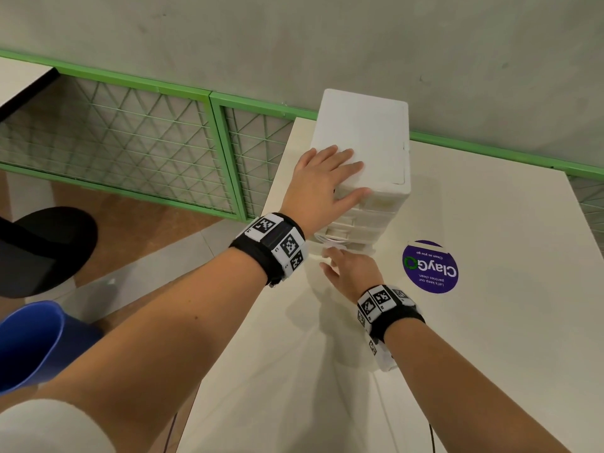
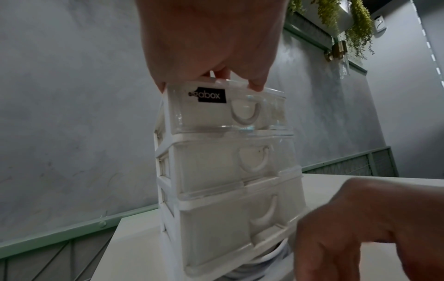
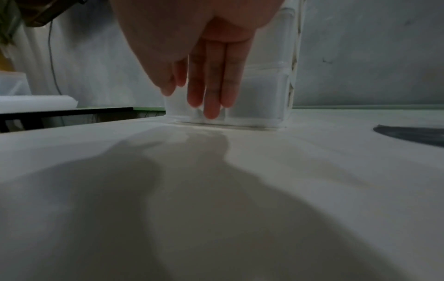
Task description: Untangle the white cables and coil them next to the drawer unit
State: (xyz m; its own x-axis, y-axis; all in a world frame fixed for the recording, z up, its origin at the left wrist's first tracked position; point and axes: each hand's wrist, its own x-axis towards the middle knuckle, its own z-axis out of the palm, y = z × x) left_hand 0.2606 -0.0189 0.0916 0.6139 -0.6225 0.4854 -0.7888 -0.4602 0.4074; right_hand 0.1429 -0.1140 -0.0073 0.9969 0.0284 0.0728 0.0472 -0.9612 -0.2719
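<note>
A white drawer unit (image 1: pixel 369 135) with clear drawer fronts (image 2: pixel 228 171) stands on the white table (image 1: pixel 490 322) near its far left corner. My left hand (image 1: pixel 323 181) lies flat on top of it, fingers straight, thumb over the front edge. Loops of white cable (image 1: pixel 331 239) show at the lowest drawer, and in the left wrist view the cable (image 2: pixel 266 259) sits inside that drawer. My right hand (image 1: pixel 346 269) reaches low to the drawer's front with straight fingers (image 3: pixel 211 91), its tips just above the tabletop at the unit's base (image 3: pixel 259 91). It holds nothing.
A round purple sticker (image 1: pixel 429 266) lies on the table right of the unit. A green mesh fence (image 1: pixel 130 142) runs along the wall. Left of the table's edge are a black stool (image 1: pixel 42 250) and a blue bin (image 1: pixel 29 341).
</note>
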